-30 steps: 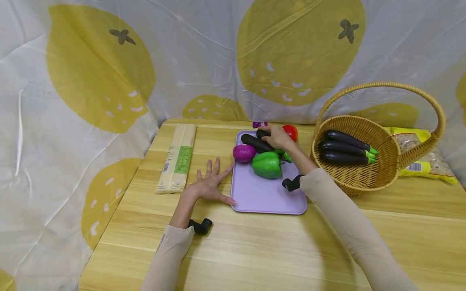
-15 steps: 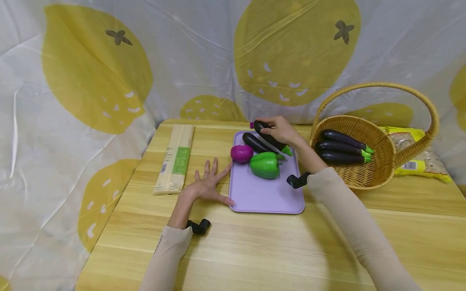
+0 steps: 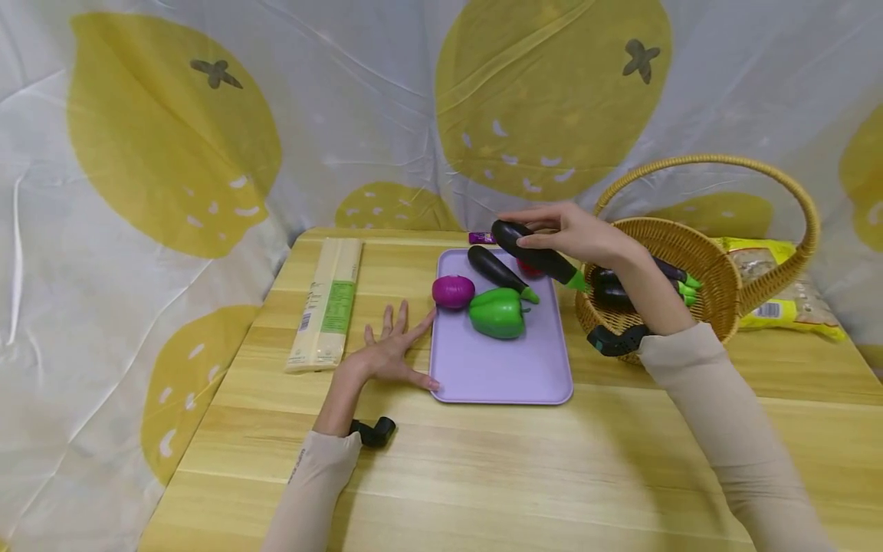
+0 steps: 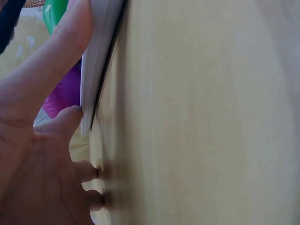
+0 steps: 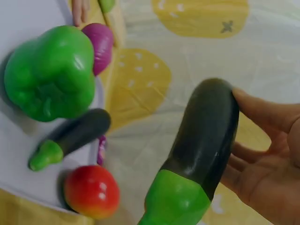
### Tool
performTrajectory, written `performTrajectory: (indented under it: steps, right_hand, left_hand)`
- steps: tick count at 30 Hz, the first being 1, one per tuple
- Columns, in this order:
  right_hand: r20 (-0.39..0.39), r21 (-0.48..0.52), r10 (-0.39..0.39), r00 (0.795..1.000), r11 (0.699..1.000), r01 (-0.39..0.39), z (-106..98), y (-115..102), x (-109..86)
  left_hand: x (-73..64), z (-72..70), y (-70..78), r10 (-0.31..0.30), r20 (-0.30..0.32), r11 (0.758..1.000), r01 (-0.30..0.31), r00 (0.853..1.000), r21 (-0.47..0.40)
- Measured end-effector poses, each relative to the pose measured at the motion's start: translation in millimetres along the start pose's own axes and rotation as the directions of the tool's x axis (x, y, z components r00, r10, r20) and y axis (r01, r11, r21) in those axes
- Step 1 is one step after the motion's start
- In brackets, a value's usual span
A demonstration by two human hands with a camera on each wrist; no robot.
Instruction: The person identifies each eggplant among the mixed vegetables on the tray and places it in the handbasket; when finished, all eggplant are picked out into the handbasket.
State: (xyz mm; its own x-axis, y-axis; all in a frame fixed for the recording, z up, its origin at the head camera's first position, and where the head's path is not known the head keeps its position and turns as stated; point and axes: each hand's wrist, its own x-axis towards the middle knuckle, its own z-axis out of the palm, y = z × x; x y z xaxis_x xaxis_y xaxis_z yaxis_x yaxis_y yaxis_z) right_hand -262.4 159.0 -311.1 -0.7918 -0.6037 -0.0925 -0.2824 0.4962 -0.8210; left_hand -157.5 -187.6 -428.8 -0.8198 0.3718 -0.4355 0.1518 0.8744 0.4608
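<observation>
My right hand [image 3: 579, 231] pinches a dark eggplant [image 3: 534, 249] with a green stem end, held up over the back right corner of the lilac tray [image 3: 503, 376]. In the right wrist view the thumb and fingers grip that eggplant [image 5: 204, 131] from the side. My left hand [image 3: 389, 351] is spread on the table, its thumb and index fingertips right at the tray's left edge. On the tray lie a second eggplant [image 3: 493, 266], a green bell pepper [image 3: 497, 314], a purple onion [image 3: 453, 292] and a red, tomato-like round thing [image 5: 91, 191], mostly hidden in the head view.
A wicker basket [image 3: 724, 307] with a tall handle stands to the right, holding several eggplants [image 3: 679, 272] partly covered by my right arm. Behind it lies a yellow bag [image 3: 786, 295]. A flat pale packet [image 3: 327, 303] lies left, and a small purple packet [image 3: 480, 238] behind the tray.
My right hand has lifted one eggplant off the tray and carried it up and right toward the basket. The left hand has stayed at the tray's edge.
</observation>
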Motion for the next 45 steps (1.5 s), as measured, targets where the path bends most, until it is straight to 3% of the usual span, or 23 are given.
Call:
performTrajectory:
  steps: [9, 18, 25, 32, 38, 45]
  right_hand:
    - [0.071, -0.132, 0.033, 0.997, 0.991, -0.024, -37.3, 4.1, -59.1]
    - [0.145, -0.203, -0.016, 0.989, 0.978, 0.045, -58.7, 50.6, -89.5]
    - [0.194, -0.230, 0.033, 0.980, 0.973, 0.012, -62.4, 73.9, -92.8]
    - [0.283, -0.161, -0.002, 0.959, 0.986, 0.050, -59.8, 90.4, -86.2]
    - [0.333, -0.169, 0.057, 0.941, 0.986, 0.000, -59.2, 97.4, -83.0]
    - [0.318, -0.223, 0.108, 0.942, 0.974, -0.037, -58.8, 101.2, -79.3]
  left_hand:
    - [1.4, -0.5, -1.6, 0.010, -0.009, 1.000, -0.010, 1.000, -0.008]
    - [-1.4, -0.9, 0.2, 0.003, 0.000, 1.000, -0.003, 1.000, -0.007]
    - [-0.5, -0.9, -1.5, -0.003, -0.007, 1.000, 0.003, 1.000, -0.005]
    - [0.0, 1.6, -0.5, 0.000, -0.007, 1.000, 0.000, 1.000, 0.003]
    - [-0.2, 2.2, 0.2, -0.006, -0.004, 1.000, 0.006, 1.000, 0.005]
    - [0.7, 1.2, -0.8, -0.005, -0.009, 1.000, 0.005, 1.000, 0.010]
